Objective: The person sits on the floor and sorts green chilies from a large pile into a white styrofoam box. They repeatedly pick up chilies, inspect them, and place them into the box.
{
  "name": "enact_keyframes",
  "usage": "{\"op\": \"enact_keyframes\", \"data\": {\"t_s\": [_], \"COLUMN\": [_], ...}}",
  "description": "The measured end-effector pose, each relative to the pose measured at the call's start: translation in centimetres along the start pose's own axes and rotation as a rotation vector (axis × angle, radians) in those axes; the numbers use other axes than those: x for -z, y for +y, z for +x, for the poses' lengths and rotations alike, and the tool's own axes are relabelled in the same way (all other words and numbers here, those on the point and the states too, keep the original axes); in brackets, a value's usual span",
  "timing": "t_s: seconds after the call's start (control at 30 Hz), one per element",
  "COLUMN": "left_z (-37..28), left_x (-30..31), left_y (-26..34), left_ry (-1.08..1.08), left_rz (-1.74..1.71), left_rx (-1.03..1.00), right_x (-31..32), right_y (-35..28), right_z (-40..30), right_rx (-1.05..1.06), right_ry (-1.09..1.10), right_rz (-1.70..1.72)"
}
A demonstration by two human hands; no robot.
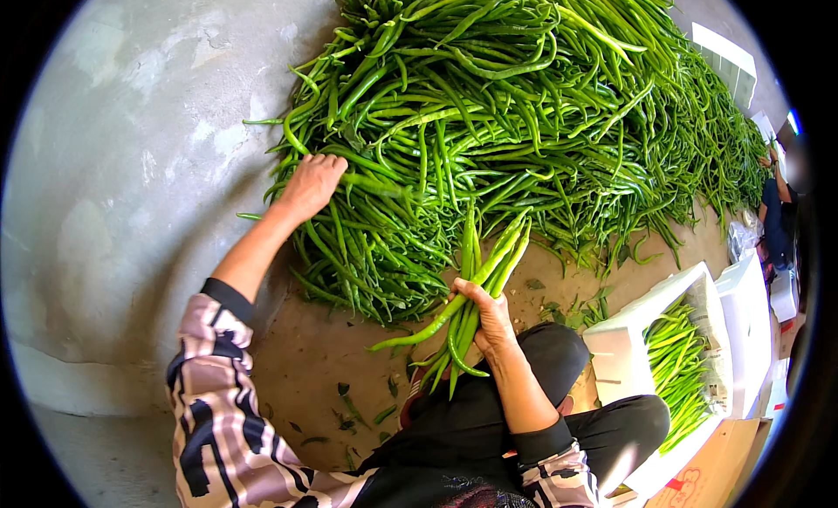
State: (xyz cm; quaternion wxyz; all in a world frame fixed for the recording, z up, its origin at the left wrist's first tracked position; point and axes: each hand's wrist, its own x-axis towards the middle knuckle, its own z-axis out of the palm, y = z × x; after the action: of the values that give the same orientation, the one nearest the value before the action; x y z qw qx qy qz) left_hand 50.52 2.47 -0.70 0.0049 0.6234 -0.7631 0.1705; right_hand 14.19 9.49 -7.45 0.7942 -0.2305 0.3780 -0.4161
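Note:
A large heap of long green chili peppers (458,115) lies on the floor against the wall. My left hand (315,181) reaches onto the heap's left edge, its fingers curled at a green pepper; whether they grip it is hidden. Before my knees, my right hand (484,311) is closed around a bunch of long green peppers (497,262). The bunch sticks out above and below the fist, and one curved pepper points to the left. To the right of my knees, a white foam box (622,351) lined with printed paper holds many peppers laid lengthwise (677,370).
A grey wall (131,181) rises at the left. Loose leaves and pepper bits (353,410) lie on the brown floor. More white foam boxes (743,331), a clear plastic bag (744,236) and a cardboard box (704,465) are at the right. Another person (779,200) sits at the far right.

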Motion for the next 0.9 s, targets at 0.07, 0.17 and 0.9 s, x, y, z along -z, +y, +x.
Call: {"op": "enact_keyframes", "data": {"t_s": [0.07,0.17,0.9], "left_z": [0.1,0.2,-11.1], "left_x": [3.9,8.5,7.1], "left_y": [0.1,1.9,12.4], "left_ry": [0.147,0.481,0.036], "left_rz": [-0.323,-0.479,-1.089], "left_rx": [0.072,0.119,0.455], "right_x": [-0.3,-1.1,0.8], "right_y": [-0.5,-1.0,0.3], "right_z": [-0.3,-0.9,0.8], "right_rx": [-0.037,-0.086,-0.118], "right_ry": [-0.045,-0.156,0.02], "right_rz": [0.04,0.13,0.149]}}
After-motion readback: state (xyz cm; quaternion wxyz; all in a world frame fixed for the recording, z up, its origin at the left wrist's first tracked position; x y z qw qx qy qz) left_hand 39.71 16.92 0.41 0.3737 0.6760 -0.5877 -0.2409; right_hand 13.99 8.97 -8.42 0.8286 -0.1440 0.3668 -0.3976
